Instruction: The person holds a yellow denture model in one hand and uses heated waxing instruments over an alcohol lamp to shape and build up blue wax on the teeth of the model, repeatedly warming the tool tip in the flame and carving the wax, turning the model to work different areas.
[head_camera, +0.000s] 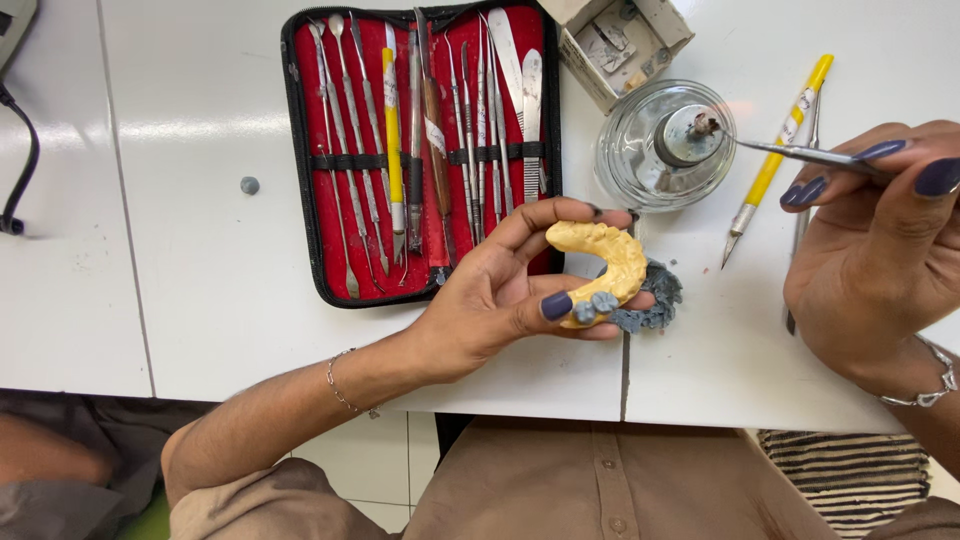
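The left hand (500, 290) cradles a yellow dental arch cast (600, 262) between the thumb and the curled fingers, held just above the near edge of the white table (200, 150). Two small grey wax teeth (594, 304) sit at the end of the cast nearest the thumb. Directly behind the cast, resting on the table, lies a lump of grey wax scraps (655, 300).

The right hand (880, 240) pinches a slim metal carving instrument (800, 153) between thumb and fingertips, with its tip laid at the wick of the glass spirit lamp (665, 145), which stands just right of the cast and farther from the body. Whether the wick is lit cannot be told from this view.

Beyond the cast, to its left, an open red-lined instrument case (420, 150) holds a row of steel tools under elastic bands. A yellow-handled knife (778, 150) lies on the table to the right of the lamp, partly under the right hand, and a small open cardboard box (620, 40) sits behind the lamp.

The risks, as I judge them: an overheated tip could melt the grey teeth out of shape or scorch the cast. The lamp is close to the right wrist, so a careless sweep could knock it and spill fuel. The cast rests on an open palm grip near the table edge, and a slip could drop and chip it.
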